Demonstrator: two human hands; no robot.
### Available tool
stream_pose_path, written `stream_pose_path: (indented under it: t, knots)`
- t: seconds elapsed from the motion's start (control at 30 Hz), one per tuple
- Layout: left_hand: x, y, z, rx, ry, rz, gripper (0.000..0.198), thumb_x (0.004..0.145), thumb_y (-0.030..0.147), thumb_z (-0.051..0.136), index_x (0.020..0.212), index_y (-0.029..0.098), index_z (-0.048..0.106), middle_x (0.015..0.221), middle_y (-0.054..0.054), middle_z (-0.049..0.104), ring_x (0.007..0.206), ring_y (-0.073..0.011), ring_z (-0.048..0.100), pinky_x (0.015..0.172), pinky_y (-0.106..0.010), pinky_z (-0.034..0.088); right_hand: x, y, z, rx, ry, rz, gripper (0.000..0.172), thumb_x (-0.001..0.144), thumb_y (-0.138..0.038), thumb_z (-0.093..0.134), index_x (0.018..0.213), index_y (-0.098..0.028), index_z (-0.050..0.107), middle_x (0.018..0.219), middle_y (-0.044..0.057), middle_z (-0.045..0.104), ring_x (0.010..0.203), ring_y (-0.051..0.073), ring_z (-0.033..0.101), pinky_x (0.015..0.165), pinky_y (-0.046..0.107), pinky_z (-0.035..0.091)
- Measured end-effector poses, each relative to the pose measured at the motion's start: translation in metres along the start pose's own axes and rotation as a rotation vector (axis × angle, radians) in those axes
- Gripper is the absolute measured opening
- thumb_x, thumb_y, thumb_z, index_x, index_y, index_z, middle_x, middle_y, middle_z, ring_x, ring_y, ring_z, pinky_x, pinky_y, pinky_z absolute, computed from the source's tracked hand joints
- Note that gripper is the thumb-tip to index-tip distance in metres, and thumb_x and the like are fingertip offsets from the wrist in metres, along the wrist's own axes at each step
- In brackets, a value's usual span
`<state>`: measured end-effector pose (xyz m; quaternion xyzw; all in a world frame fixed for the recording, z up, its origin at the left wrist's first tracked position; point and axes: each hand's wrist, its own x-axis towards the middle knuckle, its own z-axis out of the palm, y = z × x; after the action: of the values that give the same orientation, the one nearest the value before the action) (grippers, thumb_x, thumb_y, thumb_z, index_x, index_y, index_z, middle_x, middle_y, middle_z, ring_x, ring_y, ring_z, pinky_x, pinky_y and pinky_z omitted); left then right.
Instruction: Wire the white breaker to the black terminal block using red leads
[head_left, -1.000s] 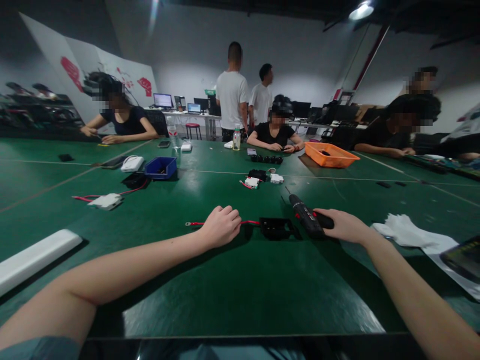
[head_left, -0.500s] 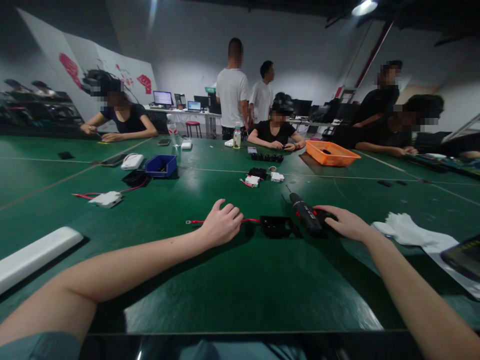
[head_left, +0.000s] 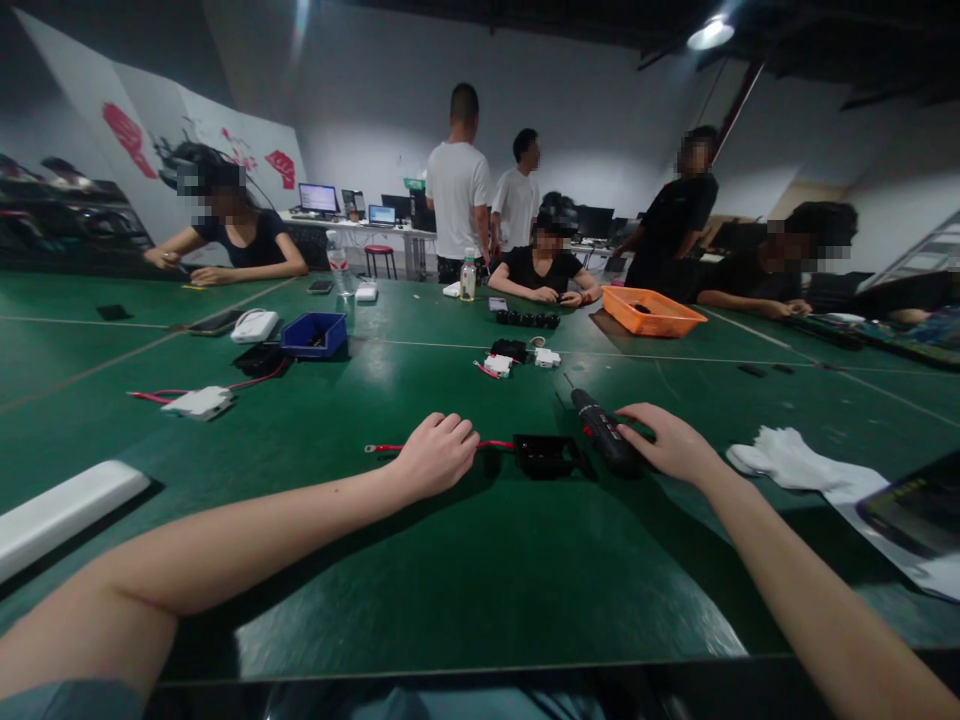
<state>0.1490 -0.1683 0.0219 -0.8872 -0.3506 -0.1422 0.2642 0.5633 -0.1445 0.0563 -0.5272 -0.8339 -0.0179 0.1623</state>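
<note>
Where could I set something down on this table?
Green table shows bare between its near edge and the black box, and between the blue bin and left hand. It's crowded where the black box, drill and right hand bunch together.

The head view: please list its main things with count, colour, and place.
Drill: one, black and red, right of centre
Nearest case: one, black, left of drill
Red cables: several, red, left and centre
White blocks: three, white, left and beyond case
Blue bin: one, blue, left of centre
Orange basket: one, orange, far side
Bottles: two, transparent, far side
White bar: one, white, near left
White cloth: one, white, right
Stool: one, red, background
Monitors: several, mostly dark, background
Table: one, green, foreground
People: at least six, dark or white tops, around table
Left hand: one, bare, over a cable
Right hand: one, bare, at drill's rear
</note>
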Motion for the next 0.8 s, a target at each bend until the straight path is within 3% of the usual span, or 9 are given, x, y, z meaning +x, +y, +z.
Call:
stream_pose_path:
  t: [0.23,0.53,0.8]
  knots:
    - [-0.001,-0.001,0.001,-0.001,-0.011,0.007,0.017,0.095,0.026,0.050,0.088,0.017,0.063,0.088,-0.008,0.060,0.085,-0.0222,0.054,0.068,-0.037,0.035,0.000,-0.019,0.001,0.018,-0.036,-0.055,0.044,0.095,-0.049,0.048,0.128,-0.022,0.058,0.126,0.014,0.064,0.116,0.032,0.059,0.100,0.050,0.048]
    - [-0.001,-0.001,0.000,-0.011,-0.005,0.016,0.018,0.096,0.025,0.050,0.089,0.016,0.064,0.087,-0.008,0.061,0.085,-0.0220,0.054,0.068,-0.036,0.033,-0.002,-0.016,0.006,0.002,-0.144,-0.039,0.077,0.084,-0.058,0.062,0.150,-0.025,0.037,0.143,0.015,0.053,0.123,0.036,0.056,0.104,0.055,0.045]
    - [-0.001,0.000,-0.003,-0.018,-0.001,0.012,0.020,0.097,0.025,0.049,0.088,0.016,0.064,0.088,-0.008,0.061,0.085,-0.0220,0.054,0.068,-0.036,0.033,0.001,-0.019,0.012,-0.091,-0.071,-0.062,0.070,0.085,-0.052,0.059,0.147,-0.024,0.040,0.137,0.015,0.056,0.111,0.035,0.061,0.094,0.051,0.048]
